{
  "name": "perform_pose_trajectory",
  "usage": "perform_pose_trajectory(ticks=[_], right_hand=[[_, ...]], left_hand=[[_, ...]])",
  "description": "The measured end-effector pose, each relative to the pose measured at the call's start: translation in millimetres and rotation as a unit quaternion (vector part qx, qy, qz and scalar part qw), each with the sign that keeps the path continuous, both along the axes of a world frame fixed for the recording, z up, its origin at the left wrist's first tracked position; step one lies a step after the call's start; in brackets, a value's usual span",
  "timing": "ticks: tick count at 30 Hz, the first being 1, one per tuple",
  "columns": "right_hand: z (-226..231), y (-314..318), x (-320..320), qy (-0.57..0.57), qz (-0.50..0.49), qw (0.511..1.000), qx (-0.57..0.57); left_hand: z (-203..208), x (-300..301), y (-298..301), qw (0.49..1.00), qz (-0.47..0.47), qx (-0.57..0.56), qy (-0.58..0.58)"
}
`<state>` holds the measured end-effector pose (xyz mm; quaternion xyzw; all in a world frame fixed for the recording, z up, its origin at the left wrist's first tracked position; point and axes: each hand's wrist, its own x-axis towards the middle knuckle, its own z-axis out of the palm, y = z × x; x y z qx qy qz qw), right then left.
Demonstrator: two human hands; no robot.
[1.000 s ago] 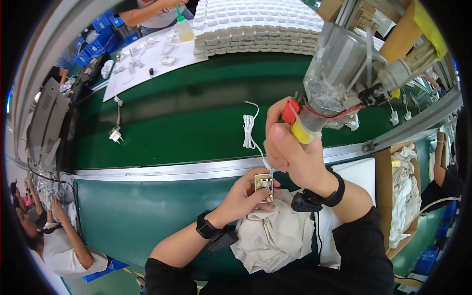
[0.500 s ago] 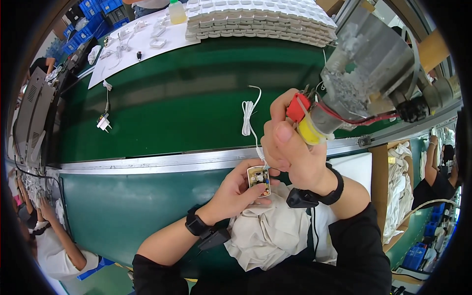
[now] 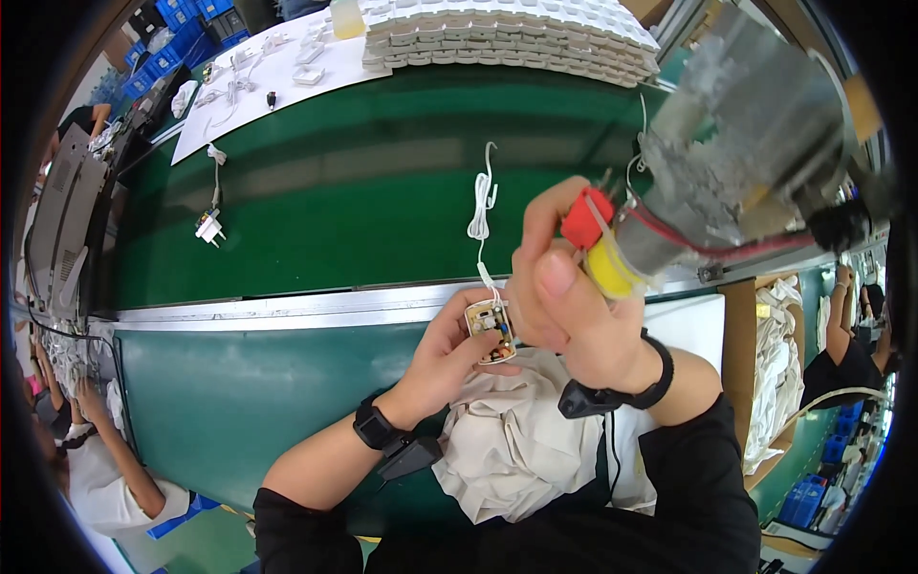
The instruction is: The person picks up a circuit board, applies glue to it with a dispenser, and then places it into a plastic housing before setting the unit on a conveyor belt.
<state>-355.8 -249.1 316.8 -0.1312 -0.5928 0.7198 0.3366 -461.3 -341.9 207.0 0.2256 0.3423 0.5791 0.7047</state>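
Observation:
My left hand (image 3: pixel 435 364) pinches a small circuit board in a white case (image 3: pixel 489 323), thumb across its lower part and component side up. From the case's top edge a white cable (image 3: pixel 480 212) runs onto the green belt, its middle bundled. Beside the case, my right hand (image 3: pixel 588 325) is wrapped round a hand-held tool with a yellow collar (image 3: pixel 608 268), a red switch-like block (image 3: pixel 587 218) and red and black wires. A cloudy grey cylinder (image 3: pixel 736 134) adjoins it at upper right. The tool's working tip is hidden by my fingers. Beneath my hands lies a crumpled beige cloth (image 3: pixel 521 450).
On the green belt (image 3: pixel 363 230) lies a plug with a short lead (image 3: pixel 208 226). White trays (image 3: pixel 507 43) are stacked at the back, beside a bottle (image 3: pixel 346 19). A metal rail (image 3: pixel 239 319) edges the belt. An open carton (image 3: pixel 738 383) stands right; co-workers sit both sides.
My left hand has moved the board slightly left and up, and the cable has shifted with it. My right hand and the tool have moved a little right.

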Motion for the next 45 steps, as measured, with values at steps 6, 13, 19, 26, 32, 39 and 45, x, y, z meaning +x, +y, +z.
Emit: perform_pose_trajectory(ticks=[6,13,19,26,32,39,45], right_hand=[[-3.5,-1.7,-2.0,-0.004,0.015,1.000,0.014],[-8.9,-1.2,0.1,-0.003,0.009,1.000,0.019],[-10.1,-2.1,1.0,-0.002,0.005,1.000,0.022],[-10.5,-4.5,-1.0,-0.006,0.006,1.000,0.024],[-9.2,-7.0,-0.9,-0.011,0.004,1.000,0.028],[-8.1,-5.7,-4.2,-0.014,-0.007,0.999,0.031],[-2.7,-6.7,-5.2,0.006,-0.007,0.999,0.049]], left_hand=[[5.6,-3.0,-3.3,0.999,0.027,0.003,-0.028],[4.8,-4.1,-2.6,0.999,0.026,0.001,-0.042],[2.9,-3.5,-1.4,0.998,0.008,0.014,-0.068],[-0.7,-6.3,-3.1,0.979,-0.034,0.024,-0.201],[3.9,-4.3,-2.7,0.977,-0.047,0.031,-0.205],[6.6,-8.0,-1.7,0.974,-0.058,0.050,-0.215],[3.6,-10.8,16.3,0.983,-0.023,0.072,-0.169]])
